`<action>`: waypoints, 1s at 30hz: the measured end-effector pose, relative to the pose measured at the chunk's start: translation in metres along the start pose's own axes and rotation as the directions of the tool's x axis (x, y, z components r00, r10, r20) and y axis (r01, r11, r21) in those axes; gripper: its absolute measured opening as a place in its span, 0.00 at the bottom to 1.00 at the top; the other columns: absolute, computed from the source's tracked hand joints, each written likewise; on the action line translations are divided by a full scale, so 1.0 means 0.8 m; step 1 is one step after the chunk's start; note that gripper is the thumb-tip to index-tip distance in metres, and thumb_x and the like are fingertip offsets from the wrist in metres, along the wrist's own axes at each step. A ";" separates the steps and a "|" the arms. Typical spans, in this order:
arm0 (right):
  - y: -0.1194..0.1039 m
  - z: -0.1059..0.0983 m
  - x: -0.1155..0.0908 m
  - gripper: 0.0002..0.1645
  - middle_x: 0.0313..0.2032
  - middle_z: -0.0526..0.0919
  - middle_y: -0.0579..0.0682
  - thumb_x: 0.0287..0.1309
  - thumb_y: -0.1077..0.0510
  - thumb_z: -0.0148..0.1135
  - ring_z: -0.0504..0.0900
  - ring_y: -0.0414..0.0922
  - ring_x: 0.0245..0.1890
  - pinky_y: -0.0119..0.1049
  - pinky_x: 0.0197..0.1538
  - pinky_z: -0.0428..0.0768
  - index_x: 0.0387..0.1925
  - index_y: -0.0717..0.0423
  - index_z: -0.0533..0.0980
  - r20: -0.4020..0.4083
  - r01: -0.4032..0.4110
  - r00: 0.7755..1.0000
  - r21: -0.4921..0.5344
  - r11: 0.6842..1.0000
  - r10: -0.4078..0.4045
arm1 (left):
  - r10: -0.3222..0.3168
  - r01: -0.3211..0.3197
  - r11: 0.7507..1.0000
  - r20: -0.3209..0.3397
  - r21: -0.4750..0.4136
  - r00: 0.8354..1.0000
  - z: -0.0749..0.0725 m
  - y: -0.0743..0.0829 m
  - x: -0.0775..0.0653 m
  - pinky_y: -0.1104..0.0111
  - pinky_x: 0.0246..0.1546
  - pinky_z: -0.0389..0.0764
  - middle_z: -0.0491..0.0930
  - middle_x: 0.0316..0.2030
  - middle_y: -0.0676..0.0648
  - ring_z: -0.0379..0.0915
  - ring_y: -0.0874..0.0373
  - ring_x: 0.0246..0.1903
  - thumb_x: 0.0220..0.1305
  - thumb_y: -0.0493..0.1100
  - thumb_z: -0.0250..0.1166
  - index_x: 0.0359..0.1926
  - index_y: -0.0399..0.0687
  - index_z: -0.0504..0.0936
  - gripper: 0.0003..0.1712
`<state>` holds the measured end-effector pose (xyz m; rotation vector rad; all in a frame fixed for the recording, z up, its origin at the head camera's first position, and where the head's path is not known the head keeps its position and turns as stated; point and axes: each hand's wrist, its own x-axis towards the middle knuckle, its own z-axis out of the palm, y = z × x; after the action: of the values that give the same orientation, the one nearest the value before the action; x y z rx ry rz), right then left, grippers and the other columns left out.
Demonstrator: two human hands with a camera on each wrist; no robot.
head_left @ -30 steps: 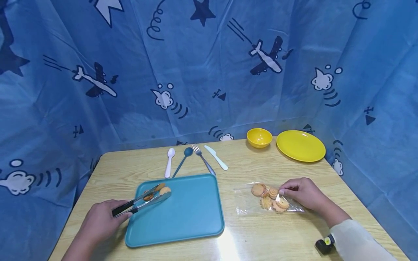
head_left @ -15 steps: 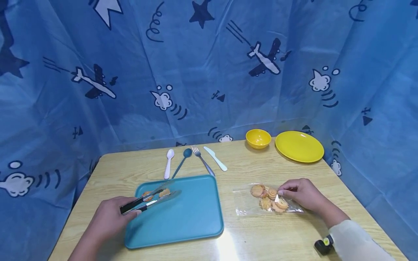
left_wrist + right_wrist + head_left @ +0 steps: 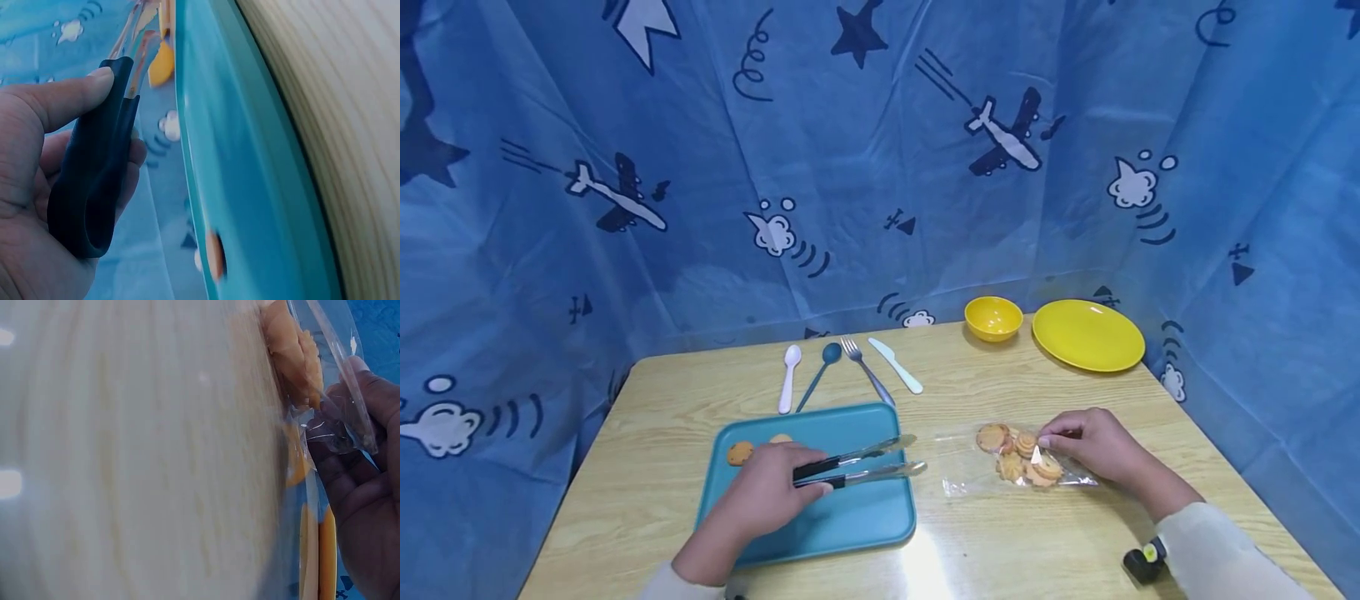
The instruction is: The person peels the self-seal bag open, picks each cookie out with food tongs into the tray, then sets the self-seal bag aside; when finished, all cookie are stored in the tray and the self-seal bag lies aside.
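My left hand (image 3: 769, 492) grips a pair of black-handled metal tongs (image 3: 850, 468) above the teal tray (image 3: 872, 525). The tongs' tips stand apart with nothing between them, just past the tray's right edge. Two cookies lie at the tray's upper left; one round cookie (image 3: 740, 453) shows fully, while another cookie (image 3: 781, 438) is partly hidden behind the hand. On the right, a clear plastic bag (image 3: 958, 467) holding several cookies (image 3: 1011, 468) lies on the table. My right hand (image 3: 1093, 446) pinches its right end between thumb and fingers, seen also in the right wrist view.
Behind the tray lie a white spoon (image 3: 788, 379), a dark teal spoon (image 3: 820, 375), a fork (image 3: 868, 371) and a pale knife (image 3: 897, 365). A yellow bowl (image 3: 993, 319) and a yellow plate (image 3: 1088, 336) stand at the back right. Blue curtains border the wooden table (image 3: 985, 550).
My left hand has carried the tongs rightward across the tray, away from the cookies at its upper left. Those cookies stay on the tray. My right hand keeps its hold on the bag.
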<state>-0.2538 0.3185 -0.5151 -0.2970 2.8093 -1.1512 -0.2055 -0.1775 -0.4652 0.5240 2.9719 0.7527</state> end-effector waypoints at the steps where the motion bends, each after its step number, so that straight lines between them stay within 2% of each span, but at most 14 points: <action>1: 0.000 0.000 0.000 0.07 0.38 0.89 0.40 0.63 0.45 0.70 0.83 0.39 0.40 0.31 0.45 0.81 0.39 0.40 0.89 0.000 0.004 1.000 -0.001 1.000 -0.004 | 0.024 -0.024 1.000 0.009 0.001 1.000 0.004 0.005 0.005 0.63 0.41 0.82 0.88 0.45 0.57 0.82 0.62 0.44 0.59 0.54 0.76 0.51 0.59 0.90 0.18; 6: 0.000 -0.001 0.001 0.08 0.38 0.89 0.40 0.63 0.45 0.69 0.83 0.40 0.41 0.32 0.45 0.81 0.39 0.40 0.89 -0.002 0.005 1.000 0.000 1.000 -0.005 | 0.092 -0.091 0.995 0.059 -0.034 0.994 0.021 0.029 0.028 0.62 0.42 0.83 0.88 0.46 0.55 0.83 0.59 0.46 0.63 0.54 0.73 0.52 0.58 0.89 0.18; 16: -0.001 -0.002 0.001 0.07 0.37 0.89 0.39 0.64 0.46 0.69 0.83 0.40 0.39 0.31 0.44 0.81 0.39 0.41 0.89 0.004 0.005 1.000 0.004 1.000 -0.005 | 0.157 -0.159 0.987 0.083 0.024 0.984 0.046 0.055 0.056 0.65 0.40 0.81 0.88 0.40 0.59 0.81 0.65 0.39 0.63 0.54 0.72 0.50 0.60 0.90 0.15; 24: 0.001 -0.001 0.002 0.05 0.37 0.89 0.39 0.63 0.47 0.70 0.84 0.40 0.39 0.31 0.44 0.81 0.38 0.39 0.88 0.000 0.016 1.000 0.013 1.000 -0.016 | 0.152 -0.154 0.987 0.062 0.040 0.987 0.064 0.075 0.071 0.69 0.37 0.77 0.88 0.41 0.56 0.80 0.64 0.38 0.64 0.55 0.72 0.51 0.58 0.90 0.16; 30: 0.001 0.000 0.002 0.07 0.37 0.89 0.39 0.62 0.44 0.70 0.84 0.40 0.40 0.31 0.45 0.81 0.37 0.38 0.88 0.007 0.003 1.000 0.006 1.000 -0.003 | 0.106 -0.108 0.994 0.051 0.032 0.993 0.074 0.084 0.075 0.71 0.32 0.73 0.88 0.43 0.52 0.77 0.64 0.35 0.63 0.55 0.72 0.54 0.56 0.89 0.20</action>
<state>-0.2556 0.3186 -0.5160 -0.3044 2.7999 -1.1573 -0.2348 -0.0754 -0.4829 0.6982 2.9357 0.6863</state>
